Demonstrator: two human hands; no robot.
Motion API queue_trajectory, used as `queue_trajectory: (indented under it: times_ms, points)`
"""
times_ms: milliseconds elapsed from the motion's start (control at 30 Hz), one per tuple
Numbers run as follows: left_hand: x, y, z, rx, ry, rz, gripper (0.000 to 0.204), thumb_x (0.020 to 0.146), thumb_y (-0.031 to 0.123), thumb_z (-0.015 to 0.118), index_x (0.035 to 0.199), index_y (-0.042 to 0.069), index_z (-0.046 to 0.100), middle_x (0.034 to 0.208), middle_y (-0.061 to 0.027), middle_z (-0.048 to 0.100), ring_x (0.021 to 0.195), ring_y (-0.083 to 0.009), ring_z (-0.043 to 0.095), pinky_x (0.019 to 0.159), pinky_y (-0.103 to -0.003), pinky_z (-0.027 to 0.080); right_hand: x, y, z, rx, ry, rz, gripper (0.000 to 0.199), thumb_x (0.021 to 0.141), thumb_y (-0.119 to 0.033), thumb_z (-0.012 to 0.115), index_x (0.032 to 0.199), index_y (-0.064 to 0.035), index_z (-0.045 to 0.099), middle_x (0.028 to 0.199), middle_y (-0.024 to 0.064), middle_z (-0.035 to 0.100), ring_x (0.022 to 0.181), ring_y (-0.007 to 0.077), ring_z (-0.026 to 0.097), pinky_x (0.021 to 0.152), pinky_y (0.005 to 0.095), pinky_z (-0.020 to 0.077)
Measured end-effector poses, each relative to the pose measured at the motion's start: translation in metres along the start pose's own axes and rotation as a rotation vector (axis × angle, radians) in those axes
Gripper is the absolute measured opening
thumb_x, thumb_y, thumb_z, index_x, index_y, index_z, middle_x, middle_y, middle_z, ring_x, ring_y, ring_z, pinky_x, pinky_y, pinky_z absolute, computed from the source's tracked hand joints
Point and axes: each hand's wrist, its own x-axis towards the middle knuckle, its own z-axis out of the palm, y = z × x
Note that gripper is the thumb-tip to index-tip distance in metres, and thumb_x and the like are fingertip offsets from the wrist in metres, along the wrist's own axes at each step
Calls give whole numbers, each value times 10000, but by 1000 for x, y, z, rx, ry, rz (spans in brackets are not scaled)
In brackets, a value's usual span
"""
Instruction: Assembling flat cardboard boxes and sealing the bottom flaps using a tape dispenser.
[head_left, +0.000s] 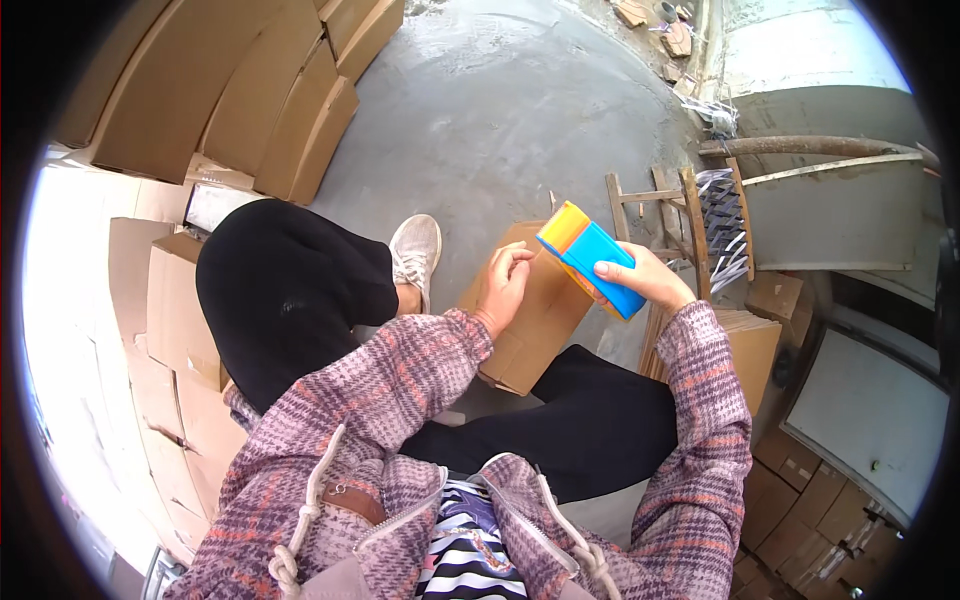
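Observation:
My right hand (648, 278) grips a block-shaped plastic thing (600, 262) with a blue sleeve and a yellow-orange end; its exact kind I cannot make out. The thumb presses on the blue face, while the other fingers are partly hidden beneath. It is tilted, its yellow-orange end pointing up and left toward my left hand (506, 284). That hand holds nothing visible, its fingers loosely bent and a little apart from the plastic thing. Below both hands a brown cardboard box (540, 335) stands between my legs.
Large cardboard boxes (230, 90) are stacked at the far left, with more cartons (180, 310) beside my left knee. To the right stand a wooden stool with a woven seat (722, 225) and flat cardboard sheets (745, 350). Grey concrete floor (470, 130) stretches ahead.

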Motion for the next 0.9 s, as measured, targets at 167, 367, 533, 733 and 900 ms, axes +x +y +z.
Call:
queue_trajectory:
  times_ms: [167,367,533,733,900]
  points:
    - [58,4,-26,-669,-230,-473,412,948,418,454,1100,52,567,1052,-45,601,959,-112,557,816,-266,446,1,-5,3,25,39,61,623,777,-449,695,1134,28,512,857,96,625,710,143,629,648,274,514]
    - [70,17,-22,-578,-380,-438,348,934,430,491,994,106,605,934,25,600,858,-57,531,751,-243,429,-1,0,3,9,56,-2,638,763,-457,703,1144,16,509,873,89,618,713,139,623,647,265,508]
    - [71,15,-20,-565,-375,-405,266,922,377,542,888,122,610,854,44,594,793,-43,521,683,-229,415,-4,4,1,38,50,-29,636,762,-455,702,1151,9,508,880,80,615,720,136,622,655,267,509]
    - [72,13,-16,-550,-333,-373,247,917,351,562,856,119,621,798,54,582,729,-31,510,619,-204,405,-2,0,3,35,46,5,638,767,-467,694,1143,15,508,878,85,618,699,138,627,636,262,511]
    - [74,8,-14,-556,-139,-245,226,908,245,593,792,55,630,673,32,565,608,-37,492,538,-200,403,2,-13,1,-15,-1,68,631,781,-473,676,1134,22,507,858,89,620,679,143,627,631,259,520]
